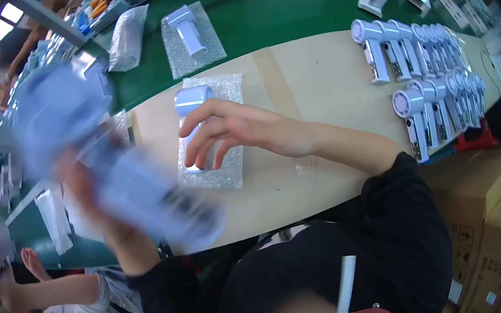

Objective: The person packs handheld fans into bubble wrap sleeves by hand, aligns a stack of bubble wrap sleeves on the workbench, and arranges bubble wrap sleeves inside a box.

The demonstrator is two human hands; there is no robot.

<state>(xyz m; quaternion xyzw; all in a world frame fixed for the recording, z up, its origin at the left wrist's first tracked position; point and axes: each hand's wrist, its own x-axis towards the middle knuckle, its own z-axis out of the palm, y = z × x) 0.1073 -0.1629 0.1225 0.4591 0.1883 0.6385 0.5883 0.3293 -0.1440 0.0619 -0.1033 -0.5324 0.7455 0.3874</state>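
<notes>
My left hand (86,191), blurred by motion, is closed around a light-blue hair dryer (139,189), raised close to the camera with its round head up and left and its handle slanting down to the right. A dark strip shows near the handle's lower end. Another light-blue hair dryer (193,97) lies on a bubble-wrap sheet (233,172) on the beige board. Over its handle hangs my right hand (233,126), fingers apart and loosely bent, partly hiding it. Whether the fingertips touch that dryer, I cannot tell.
Behind, another dryer (185,33) rests on bubble wrap on the green table (260,6). Two rows of similar dryers (422,92) stand at right, some handles showing inner parts. Cardboard boxes (482,186) stand below right. A co-worker (86,310) sits at lower left, arm raised.
</notes>
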